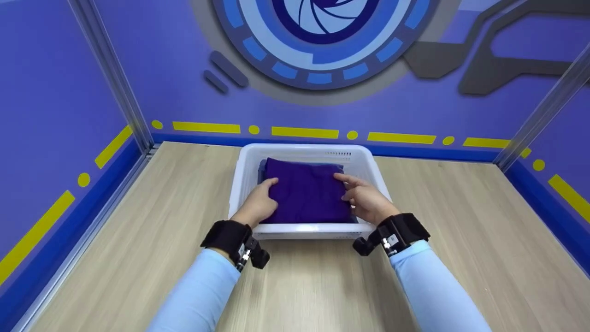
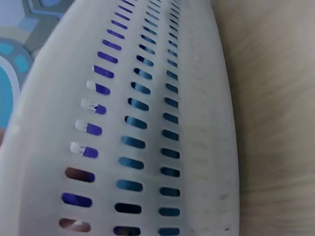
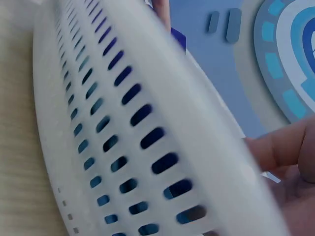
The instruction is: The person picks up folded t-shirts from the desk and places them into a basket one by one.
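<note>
Both hands' grip relaxed, left hand (image 1: pixel 259 203), right hand (image 1: pixel 366 198), flat on folded purple cloth (image 1: pixel 308 193) in basket (image 1: pixel 295 152)

The basket (image 1: pixel 374 171) sits on the counter (image 1: pixel 461 240), close before the back wall. Inside the basket lies the folded cloth (image 1: pixel 306 193), left hand (image 1: pixel 258 205) on its left edge, right hand (image 1: pixel 366 199) on its right.

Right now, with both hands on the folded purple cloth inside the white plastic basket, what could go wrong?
1. The left hand and right hand rest on opposite edges of the folded purple cloth; uneven pressing could wrinkle or unfold it.
2. The cloth nearly fills the white slotted plastic basket, so fingers may catch between cloth and wall.
3. The basket sits free on the wooden table; a push might slide it toward the back wall.
</note>
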`<state>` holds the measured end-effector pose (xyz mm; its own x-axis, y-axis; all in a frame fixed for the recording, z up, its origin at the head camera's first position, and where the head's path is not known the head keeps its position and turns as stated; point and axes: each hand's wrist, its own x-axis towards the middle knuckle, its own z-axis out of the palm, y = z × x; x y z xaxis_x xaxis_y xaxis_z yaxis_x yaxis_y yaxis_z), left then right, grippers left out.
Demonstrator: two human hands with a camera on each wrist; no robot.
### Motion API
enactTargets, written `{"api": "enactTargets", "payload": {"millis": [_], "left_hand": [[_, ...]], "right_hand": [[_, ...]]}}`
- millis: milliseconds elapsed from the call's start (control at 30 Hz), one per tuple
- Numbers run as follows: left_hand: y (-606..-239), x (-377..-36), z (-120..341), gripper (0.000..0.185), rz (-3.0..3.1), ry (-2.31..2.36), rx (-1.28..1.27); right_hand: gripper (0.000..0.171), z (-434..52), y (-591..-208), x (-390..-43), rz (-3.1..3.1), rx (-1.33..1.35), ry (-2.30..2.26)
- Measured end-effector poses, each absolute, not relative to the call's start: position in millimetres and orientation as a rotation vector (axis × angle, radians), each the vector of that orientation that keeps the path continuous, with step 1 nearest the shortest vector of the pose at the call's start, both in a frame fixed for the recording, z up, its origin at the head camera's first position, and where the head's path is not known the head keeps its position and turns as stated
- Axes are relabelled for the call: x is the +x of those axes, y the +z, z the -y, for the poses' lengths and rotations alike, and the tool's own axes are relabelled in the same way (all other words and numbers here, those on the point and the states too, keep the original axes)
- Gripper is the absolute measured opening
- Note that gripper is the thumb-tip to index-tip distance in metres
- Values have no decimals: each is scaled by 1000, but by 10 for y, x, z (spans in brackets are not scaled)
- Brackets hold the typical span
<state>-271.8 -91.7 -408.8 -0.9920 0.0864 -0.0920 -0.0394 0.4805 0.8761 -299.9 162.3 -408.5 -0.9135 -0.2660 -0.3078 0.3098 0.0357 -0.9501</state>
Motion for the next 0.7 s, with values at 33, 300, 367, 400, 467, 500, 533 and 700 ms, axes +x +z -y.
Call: {"api": "enactTargets", "payload": {"millis": [33,300,367,400,467,500,533,700], "left_hand": [[-4094,-2720,915,69,-2616,1490,42],[-4135,-2740,888,60,-2840,1027,27],[-4142,-2734,885,59,-2871,952,40],[-4141,-2730,883,59,-2880,927,49],[-4141,-2721,877,59,-2889,894,60],[-4141,-2719,875,59,-2895,882,66],[-4142,-2717,873,59,-2900,867,71],[-4142,-2717,860,60,-2895,836,69]], "right_hand": [[68,-1623,-4097,-3002,-1924,45,-1928],[75,-1614,-4157,-2979,-2024,-7,-1782],[76,-1608,-4165,-2978,-2042,-12,-1742],[77,-1604,-4167,-2980,-2044,-21,-1727],[80,-1601,-4171,-2979,-2041,-34,-1704],[81,-1601,-4171,-2980,-2041,-42,-1690],[83,-1602,-4171,-2981,-2043,-50,-1677],[90,-1616,-4168,-2987,-2079,-45,-1612]]}}
